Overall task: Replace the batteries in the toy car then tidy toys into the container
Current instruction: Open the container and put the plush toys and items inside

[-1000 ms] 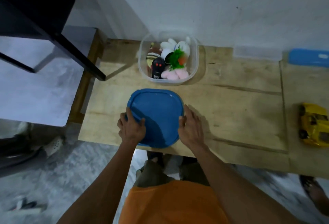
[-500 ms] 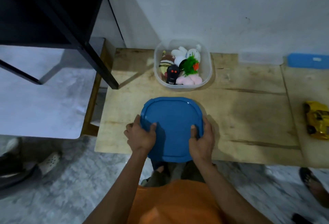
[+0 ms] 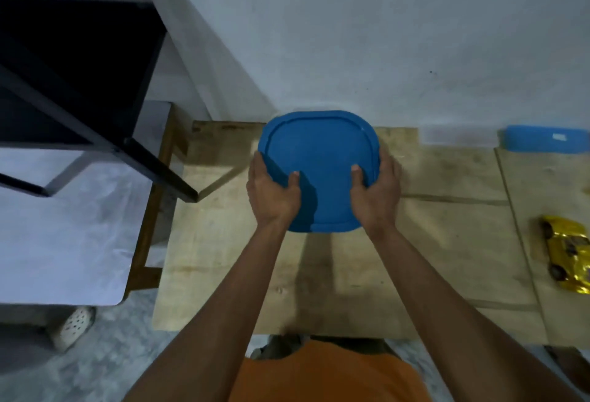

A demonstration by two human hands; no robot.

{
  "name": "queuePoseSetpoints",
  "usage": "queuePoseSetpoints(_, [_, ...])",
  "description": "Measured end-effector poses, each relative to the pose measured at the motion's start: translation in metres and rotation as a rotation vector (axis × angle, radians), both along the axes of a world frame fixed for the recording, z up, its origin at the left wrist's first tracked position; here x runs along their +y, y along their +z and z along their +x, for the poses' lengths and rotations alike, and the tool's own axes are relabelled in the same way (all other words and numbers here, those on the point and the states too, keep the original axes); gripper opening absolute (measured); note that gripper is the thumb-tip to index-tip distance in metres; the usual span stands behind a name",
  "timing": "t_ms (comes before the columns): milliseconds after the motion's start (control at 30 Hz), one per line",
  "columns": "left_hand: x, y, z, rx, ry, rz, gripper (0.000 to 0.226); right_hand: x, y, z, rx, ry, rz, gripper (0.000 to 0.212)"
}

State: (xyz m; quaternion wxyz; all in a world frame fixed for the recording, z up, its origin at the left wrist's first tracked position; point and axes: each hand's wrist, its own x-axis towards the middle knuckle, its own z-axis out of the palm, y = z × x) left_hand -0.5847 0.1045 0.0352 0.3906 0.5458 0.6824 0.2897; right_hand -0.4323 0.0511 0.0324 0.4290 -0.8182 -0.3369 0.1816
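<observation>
One blue lid [image 3: 319,165] is seen, held between two bare hands above the far edge of the wooden counter [image 3: 447,242], close against the wall. One yellow toy car [image 3: 566,253] lies on the counter at the right, well apart from the lid. One blue flat case [image 3: 546,143] lies at the far right by the wall, with one clear lid-like piece [image 3: 459,137] just beside it on its left. The container itself cannot be made out; whether it sits under the lid cannot be told.

Left hand [image 3: 273,192]: clamped on the lid's left edge, thumb laid flat on the top face, the remaining fingers [image 3: 255,167] wrapped around the rim. Right hand [image 3: 376,192]: clamped on the lid's right edge in mirror fashion, thumb on top, fingers curled around the rim. Both grips are narrow, spread only enough to pinch the rim.

One black furniture frame [image 3: 95,114] is noted at the left, and one white perforated shoe [image 3: 75,326] on the floor below it
</observation>
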Motion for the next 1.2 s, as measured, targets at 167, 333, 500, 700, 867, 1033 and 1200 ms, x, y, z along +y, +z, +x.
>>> queuePoseSetpoints(167, [0.04, -0.022, 0.019, 0.093, -0.035, -0.071, 0.082, 0.045, -0.027, 0.024, 0.027, 0.061, -0.145, 0.06])
queuePoseSetpoints(333, [0.059, -0.038, 0.03, 0.206, -0.056, -0.05, 0.078, 0.065, -0.038, 0.032, 0.021, 0.101, -0.222, 0.062])
queuePoseSetpoints(500, [0.061, -0.047, 0.03, 0.294, -0.143, -0.04, 0.086, 0.068, -0.046, 0.032, -0.039, 0.145, -0.287, 0.066])
queuePoseSetpoints(700, [0.071, -0.048, 0.022, 0.436, -0.346, 0.029, 0.089, 0.072, -0.054, 0.043, -0.34, 0.386, -0.301, 0.063])
queuePoseSetpoints(867, [0.077, -0.05, 0.021, 0.569, -0.484, 0.064, 0.085, 0.071, -0.061, 0.045, -0.369, 0.408, -0.375, 0.068])
queuePoseSetpoints(1033, [0.078, -0.057, 0.021, 0.668, -0.502, 0.102, 0.096, 0.066, -0.061, 0.041, -0.354, 0.387, -0.356, 0.078])
queuePoseSetpoints(1200, [0.086, -0.053, 0.022, 0.667, -0.542, 0.033, 0.099, 0.071, -0.053, 0.04, -0.316, 0.36, -0.412, 0.079])
